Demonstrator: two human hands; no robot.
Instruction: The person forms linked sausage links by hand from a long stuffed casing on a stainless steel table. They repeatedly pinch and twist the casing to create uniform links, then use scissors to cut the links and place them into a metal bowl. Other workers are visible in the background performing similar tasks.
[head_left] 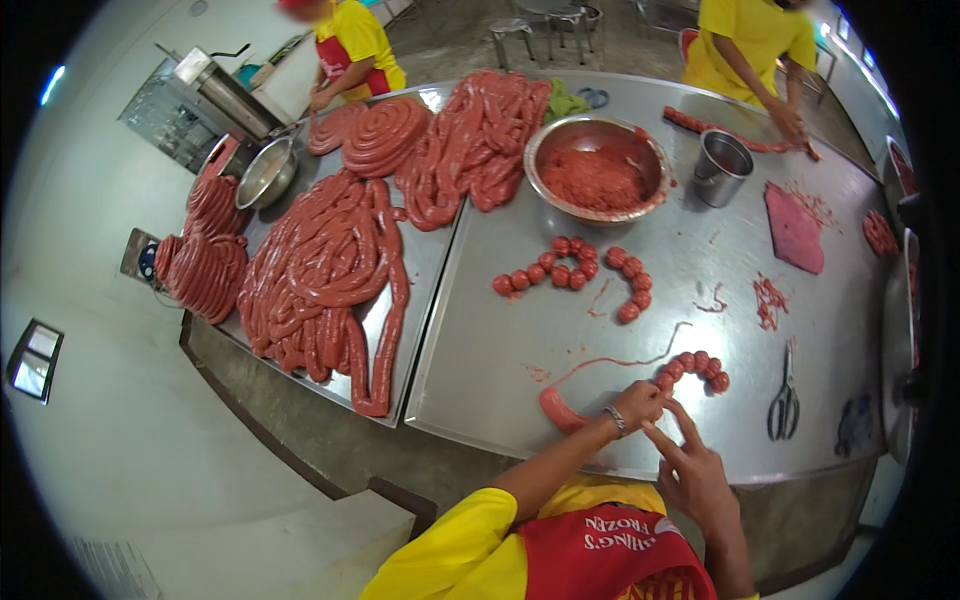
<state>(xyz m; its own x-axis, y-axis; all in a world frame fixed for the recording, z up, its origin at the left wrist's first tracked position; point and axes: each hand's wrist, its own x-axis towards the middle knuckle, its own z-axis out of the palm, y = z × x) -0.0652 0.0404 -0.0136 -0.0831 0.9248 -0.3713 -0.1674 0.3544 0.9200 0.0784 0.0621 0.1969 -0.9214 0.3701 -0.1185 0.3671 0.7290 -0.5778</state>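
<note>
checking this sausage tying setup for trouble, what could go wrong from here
1. The sausage length being tied by the left hand and right hand lies close to the table's front edge; a tug could drag it off.
2. The thin string trailing across the table might snag or tangle with the tied links.
3. The scissors lie just beside the hands, so a sweeping right hand could hit the blades.

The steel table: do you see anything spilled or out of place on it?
Yes. Small red meat scraps lie smeared on the bare steel table right of the two strings of tied sausage balls. A loose thin string trails across the surface toward the left hand. The scissors lie flat, apart from the scraps.
</note>
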